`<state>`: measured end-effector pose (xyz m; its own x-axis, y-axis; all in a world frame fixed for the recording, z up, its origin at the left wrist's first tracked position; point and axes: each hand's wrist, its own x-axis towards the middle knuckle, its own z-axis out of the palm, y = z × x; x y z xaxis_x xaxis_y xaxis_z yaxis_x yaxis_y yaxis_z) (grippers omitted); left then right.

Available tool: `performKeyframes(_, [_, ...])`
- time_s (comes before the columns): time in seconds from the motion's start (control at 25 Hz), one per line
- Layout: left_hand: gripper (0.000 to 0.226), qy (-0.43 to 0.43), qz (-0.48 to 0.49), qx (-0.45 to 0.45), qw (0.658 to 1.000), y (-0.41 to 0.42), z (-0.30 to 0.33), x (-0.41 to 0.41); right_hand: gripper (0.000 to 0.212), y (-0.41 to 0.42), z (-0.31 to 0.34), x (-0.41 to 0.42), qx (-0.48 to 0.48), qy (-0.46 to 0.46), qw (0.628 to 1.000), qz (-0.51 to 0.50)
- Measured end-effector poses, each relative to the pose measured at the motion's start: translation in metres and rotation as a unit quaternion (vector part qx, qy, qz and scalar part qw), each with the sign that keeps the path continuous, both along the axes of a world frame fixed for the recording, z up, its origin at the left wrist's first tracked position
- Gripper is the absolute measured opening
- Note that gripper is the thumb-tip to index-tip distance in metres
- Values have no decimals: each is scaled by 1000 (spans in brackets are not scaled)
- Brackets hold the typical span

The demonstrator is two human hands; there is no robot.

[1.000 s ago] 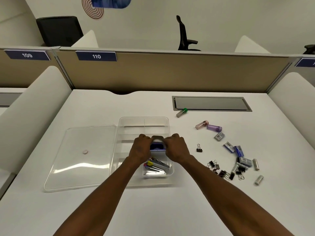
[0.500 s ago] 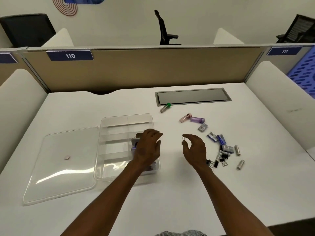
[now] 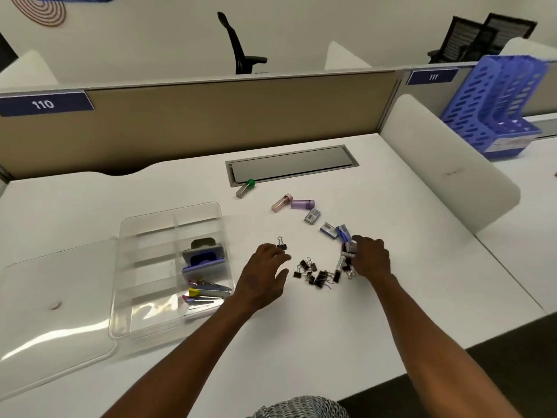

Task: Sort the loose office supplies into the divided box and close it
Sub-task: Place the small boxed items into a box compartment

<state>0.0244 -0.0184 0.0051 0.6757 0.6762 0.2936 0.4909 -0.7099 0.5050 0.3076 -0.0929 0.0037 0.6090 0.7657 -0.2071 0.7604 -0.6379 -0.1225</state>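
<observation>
1. Your left hand (image 3: pixel 265 274) is open, fingers spread, just above the white desk (image 3: pixel 422 267). It holds nothing. One black clip (image 3: pixel 281 243) sits alone right by its fingertips.
2. Your right hand (image 3: pixel 372 260) is curled over the far end of the clip pile (image 3: pixel 316 273). Its fingers touch small things there, but I cannot tell if it has pinched one yet.
3. The clear box (image 3: pixel 126 297) sits to your left, open. Thin walls split it into little rooms. A blue and grey stapler (image 3: pixel 203 257) lies in one room, and colored pens (image 3: pixel 202 294) lie in the room nearest you. The other rooms look empty.
4. The lid (image 3: pixel 45 327) lies flat just left of the box. It is clear and shiny.
5. The clips are small, black and hard, with thin wire handles. They tangle easily, I think. Scoop them with both hands as a bunch, and do not pick them one by one.
6. Drop them all into one empty room, low down, so they do not bounce out.
7. Farther back lie small tubes: a green-capped tube (image 3: pixel 245 188), a pink one (image 3: pixel 281 203) and a purple one (image 3: pixel 302 204). They look smooth and round, so they may roll.
8. Little boxes (image 3: pixel 328 230) with flat sides lie near your right hand. Those should stay put.
</observation>
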Motion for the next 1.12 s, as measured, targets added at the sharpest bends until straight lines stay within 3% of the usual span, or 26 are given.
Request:
performKeyframes(0.16, [31, -3, 9, -6, 1000, 0, -6, 3, 43, 7, -8, 14, -2, -34, 999, 24])
performKeyframes(0.36, [29, -21, 57, -52, 997, -3, -8, 8, 23, 9, -11, 22, 180, 76, 980, -29])
performKeyframes(0.44, [28, -37, 85, -106, 990, -7, -5, 15, 15, 7, -8, 15, 288, 178, 935, -110])
performKeyframes(0.52, [26, -86, 118, -202, 968, -12, 4, 28, 17, 7, 3, -3, 363, 361, 835, -203])
performKeyframes(0.6, [28, -144, 148, -333, 920, -15, 15, 43, 19, 5, 13, -31, 359, 529, 739, -213])
performKeyframes(0.64, [31, -169, 151, -401, 888, -16, 18, 51, 18, 3, 16, -46, 338, 572, 724, -186])
performKeyframes(0.72, [33, -214, 140, -502, 826, -17, 19, 62, 11, -1, 20, -72, 303, 590, 740, -111])
performKeyframes(0.8, [28, -252, 154, -528, 796, -18, 17, 67, 9, 0, 20, -78, 277, 540, 793, -54])
performKeyframes(1.0, [27, -297, 206, -528, 769, -18, 13, 65, 16, 30, 12, -16, 317, 247, 911, -88])
performKeyframes(1.12, [29, -297, 218, -522, 769, -17, 10, 61, 47, 44, -7, 29, 185, 162, 966, -72])
